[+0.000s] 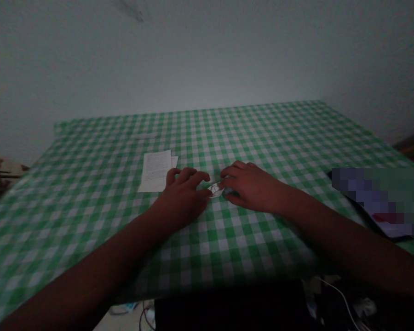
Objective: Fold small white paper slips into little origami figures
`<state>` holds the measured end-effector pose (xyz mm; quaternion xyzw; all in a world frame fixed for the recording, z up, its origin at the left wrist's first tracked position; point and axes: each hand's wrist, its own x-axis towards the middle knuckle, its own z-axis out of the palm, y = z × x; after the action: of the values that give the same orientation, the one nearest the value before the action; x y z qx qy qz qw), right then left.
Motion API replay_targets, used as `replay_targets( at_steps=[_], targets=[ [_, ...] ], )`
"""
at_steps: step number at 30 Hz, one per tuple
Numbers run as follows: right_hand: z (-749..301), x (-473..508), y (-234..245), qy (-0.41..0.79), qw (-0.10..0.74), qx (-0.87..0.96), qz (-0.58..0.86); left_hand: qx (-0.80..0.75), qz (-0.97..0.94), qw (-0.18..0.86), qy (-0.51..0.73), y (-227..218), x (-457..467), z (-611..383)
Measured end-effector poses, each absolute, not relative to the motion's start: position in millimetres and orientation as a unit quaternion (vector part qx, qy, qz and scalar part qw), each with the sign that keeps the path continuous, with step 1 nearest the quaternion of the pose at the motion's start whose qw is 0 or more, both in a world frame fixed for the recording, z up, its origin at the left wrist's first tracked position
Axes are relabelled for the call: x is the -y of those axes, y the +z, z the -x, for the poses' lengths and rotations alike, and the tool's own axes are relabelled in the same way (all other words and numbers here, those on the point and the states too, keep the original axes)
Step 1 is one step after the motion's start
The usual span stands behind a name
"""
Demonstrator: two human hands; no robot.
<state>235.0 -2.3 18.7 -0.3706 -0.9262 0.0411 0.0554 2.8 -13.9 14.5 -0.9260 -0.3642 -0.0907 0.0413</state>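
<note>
white paper (215, 190), perhaps folded — left hand (182, 197), right hand (250, 186)

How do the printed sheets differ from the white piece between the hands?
The printed sheets lie flat; the small white piece looks folded. The sheets are larger. The piece sits between the left hand and right hand; the sheets lie further left. Both are white, on the gingham tablecloth.

Small white piece (215, 190) partly hidden, kind unclear; right-edge object (376, 202) pixelated.
</note>
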Motion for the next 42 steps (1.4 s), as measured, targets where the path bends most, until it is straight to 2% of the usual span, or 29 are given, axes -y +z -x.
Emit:
replay_targets(
  at_steps=[4, 14, 23, 27, 30, 36, 42],
  targets=[
    [-235, 5, 22, 0.04, 0.035, 0.925, 0.375, 0.362, 0.927, 0.05, -0.088, 13, 14, -2],
    [-234, 4, 19, 0.019, 0.052, 0.931, 0.361, 0.35, 0.931, 0.05, -0.092, 12, 15, -4],
    [-234, -11, 9, 0.108, 0.185, 0.916, 0.339, 0.371, 0.914, 0.034, -0.159, 8, 2, 9],
    [-234, -10, 8, 0.128, 0.21, 0.906, 0.345, 0.396, 0.902, -0.002, -0.17, 8, -3, 11],
    [-233, -12, 4, 0.132, 0.232, 0.892, 0.366, 0.471, 0.864, 0.011, -0.178, 5, -6, 12],
    [-232, -21, -8, 0.105, 0.286, 0.852, 0.426, 0.535, 0.835, 0.091, -0.091, 0, -7, 17],
    [-226, -26, -13, 0.116, 0.302, 0.812, 0.485, 0.571, 0.817, 0.068, -0.041, -1, -9, 18]
  ],
)
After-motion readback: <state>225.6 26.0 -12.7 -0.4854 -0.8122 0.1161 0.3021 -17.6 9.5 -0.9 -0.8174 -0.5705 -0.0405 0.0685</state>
